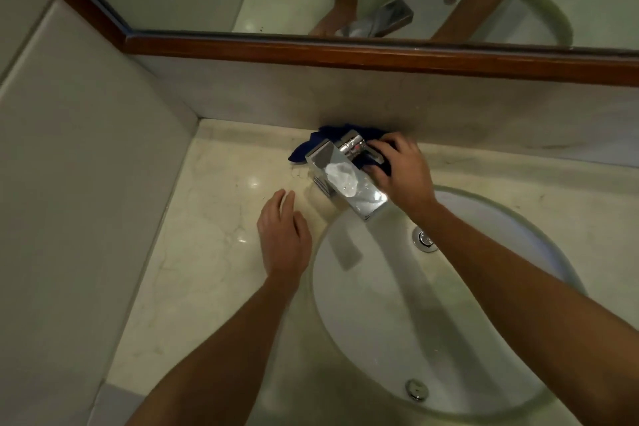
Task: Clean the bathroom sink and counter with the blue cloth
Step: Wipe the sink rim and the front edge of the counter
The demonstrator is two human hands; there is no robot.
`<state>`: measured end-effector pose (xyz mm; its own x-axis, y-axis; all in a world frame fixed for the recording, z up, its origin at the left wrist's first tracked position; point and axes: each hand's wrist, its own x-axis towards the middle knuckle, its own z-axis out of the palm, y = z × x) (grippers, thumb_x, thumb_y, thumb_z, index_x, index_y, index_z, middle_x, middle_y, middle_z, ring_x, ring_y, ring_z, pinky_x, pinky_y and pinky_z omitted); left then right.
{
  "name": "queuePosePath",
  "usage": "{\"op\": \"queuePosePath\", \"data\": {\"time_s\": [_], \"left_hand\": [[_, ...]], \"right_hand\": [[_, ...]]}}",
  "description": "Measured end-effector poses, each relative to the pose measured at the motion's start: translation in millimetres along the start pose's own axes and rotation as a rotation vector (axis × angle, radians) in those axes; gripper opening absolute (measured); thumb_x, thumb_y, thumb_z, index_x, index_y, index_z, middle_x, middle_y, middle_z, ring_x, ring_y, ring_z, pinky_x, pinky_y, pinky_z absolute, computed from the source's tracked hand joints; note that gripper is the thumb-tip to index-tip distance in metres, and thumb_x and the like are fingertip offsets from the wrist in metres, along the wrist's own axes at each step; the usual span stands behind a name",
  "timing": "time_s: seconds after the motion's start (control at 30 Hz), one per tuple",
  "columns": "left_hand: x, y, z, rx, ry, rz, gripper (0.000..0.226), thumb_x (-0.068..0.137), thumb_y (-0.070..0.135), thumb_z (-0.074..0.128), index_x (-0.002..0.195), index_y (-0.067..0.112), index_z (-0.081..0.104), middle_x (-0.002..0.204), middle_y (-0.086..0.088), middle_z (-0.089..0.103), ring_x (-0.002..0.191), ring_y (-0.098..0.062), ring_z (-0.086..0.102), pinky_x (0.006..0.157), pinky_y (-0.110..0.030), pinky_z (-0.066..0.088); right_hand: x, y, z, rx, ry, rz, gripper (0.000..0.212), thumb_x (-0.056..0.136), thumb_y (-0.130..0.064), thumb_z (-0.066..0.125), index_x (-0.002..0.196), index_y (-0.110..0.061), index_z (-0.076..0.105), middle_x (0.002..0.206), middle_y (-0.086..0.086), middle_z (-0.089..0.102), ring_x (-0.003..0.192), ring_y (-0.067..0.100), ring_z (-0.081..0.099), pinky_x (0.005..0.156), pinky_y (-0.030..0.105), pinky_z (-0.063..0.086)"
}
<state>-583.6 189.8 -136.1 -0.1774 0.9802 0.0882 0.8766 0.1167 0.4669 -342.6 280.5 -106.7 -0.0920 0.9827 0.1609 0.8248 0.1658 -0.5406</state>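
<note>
The blue cloth (304,149) is bunched behind and around the base of the chrome faucet (349,176), against the back wall. My right hand (401,169) grips the cloth at the faucet's right side, fingers curled over it. Flat on the marble counter (214,218), just left of the faucet, rests my left hand (283,239) with fingers straight and holding nothing. The white oval sink (432,315) lies below and right of the faucet.
A drain (416,389) sits at the sink's near end and an overflow hole (424,239) near the faucet. A wood-framed mirror (380,55) runs above the backsplash. A tiled wall (86,183) bounds the counter on the left.
</note>
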Motion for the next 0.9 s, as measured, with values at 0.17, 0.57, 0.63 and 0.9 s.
{"op": "queuePosePath", "data": {"time_s": [0.17, 0.57, 0.63, 0.9], "left_hand": [[2, 2, -1, 0.016, 0.012, -0.002, 0.039, 0.100, 0.010, 0.054, 0.139, 0.007, 0.058, 0.146, -0.010, 0.053, 0.135, -0.027, 0.047, 0.112, -0.045, 0.038], [0, 8, -3, 0.042, 0.000, -0.018, 0.039, 0.101, 0.011, 0.052, 0.139, 0.007, 0.058, 0.146, -0.008, 0.052, 0.134, -0.026, 0.046, 0.111, -0.045, 0.038], [0, 8, -3, 0.049, 0.003, -0.020, 0.039, 0.101, 0.010, 0.052, 0.139, 0.007, 0.057, 0.146, -0.009, 0.052, 0.134, -0.027, 0.046, 0.111, -0.046, 0.038], [-3, 4, -3, 0.038, 0.017, 0.012, 0.039, 0.102, 0.007, 0.052, 0.141, 0.006, 0.056, 0.147, -0.011, 0.049, 0.134, -0.030, 0.044, 0.111, -0.043, 0.034]], "right_hand": [[-28, 45, -26, -0.097, 0.114, 0.033, 0.038, 0.088, -0.021, 0.072, 0.122, -0.006, 0.068, 0.111, 0.014, 0.063, 0.100, 0.033, 0.057, 0.083, 0.040, 0.047], [24, 13, -5, -0.397, -0.132, -0.436, 0.046, 0.088, -0.036, 0.075, 0.121, -0.004, 0.067, 0.118, 0.014, 0.066, 0.101, 0.033, 0.063, 0.082, 0.041, 0.054], [33, 4, 6, -0.294, -0.084, -0.464, 0.036, 0.086, -0.028, 0.077, 0.109, 0.000, 0.070, 0.109, 0.017, 0.067, 0.093, 0.035, 0.065, 0.077, 0.042, 0.057], [19, 45, -12, -0.243, -0.082, -0.464, 0.043, 0.094, -0.042, 0.062, 0.121, -0.009, 0.071, 0.119, 0.011, 0.069, 0.105, 0.032, 0.064, 0.084, 0.040, 0.054]]}}
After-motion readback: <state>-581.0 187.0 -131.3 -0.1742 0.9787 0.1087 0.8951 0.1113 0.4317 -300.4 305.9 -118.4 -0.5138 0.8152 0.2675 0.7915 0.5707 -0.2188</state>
